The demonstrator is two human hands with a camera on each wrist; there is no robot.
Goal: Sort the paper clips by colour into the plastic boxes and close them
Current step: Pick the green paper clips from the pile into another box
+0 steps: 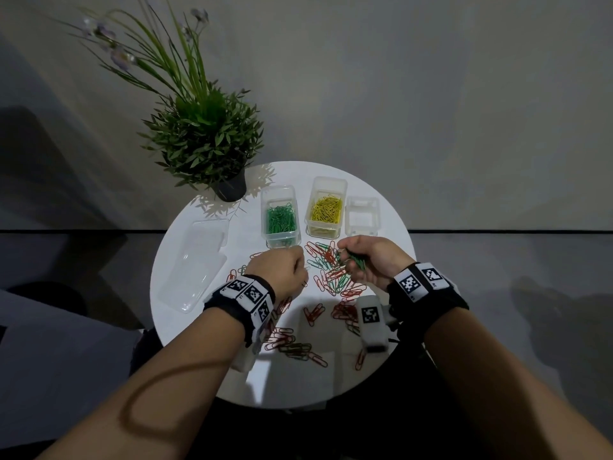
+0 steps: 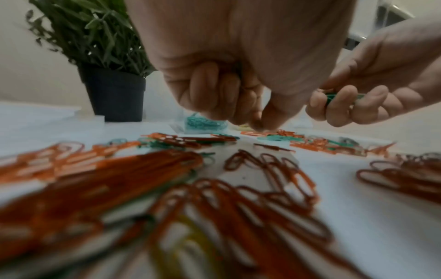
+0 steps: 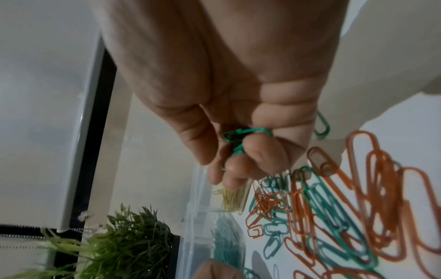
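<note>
Lid: a clear plastic lid (image 1: 195, 260) lies flat on the left of the round white surface (image 1: 391, 227), well apart from the pile; it is best left there until the sorting is done.
Plant: a potted plant (image 1: 212, 144) stands at the far left edge of the surface, behind the boxes and out of the working path.
Left hand: the left hand (image 1: 282, 270) is low over the loose clips just in front of the green box, its fingers curled and thumb and fingertip meeting at the surface; whether a clip is already pinched there cannot be told. It seems to be picking out green clips, and lifting each one straight up should keep it from dragging tangled red ones along.
Green box: the open box of green clips (image 1: 280, 215) stands just beyond the left hand, so the drop is short.
Loose pile: mixed red and green paper clips (image 1: 331, 270) lie between and before both hands; reds look to be the larger share left.
Yellow box: the box of yellow clips (image 1: 325, 207) stands open beside the green one.
Right hand: the right hand (image 1: 368, 260) is curled round a bundle of green clips (image 1: 356, 260), held above the pile; emptying it into the green box before it overfills would avoid spills.
Empty box: a third clear box (image 1: 361, 215) at far right holds nothing visible, likely meant for the reds.
</note>
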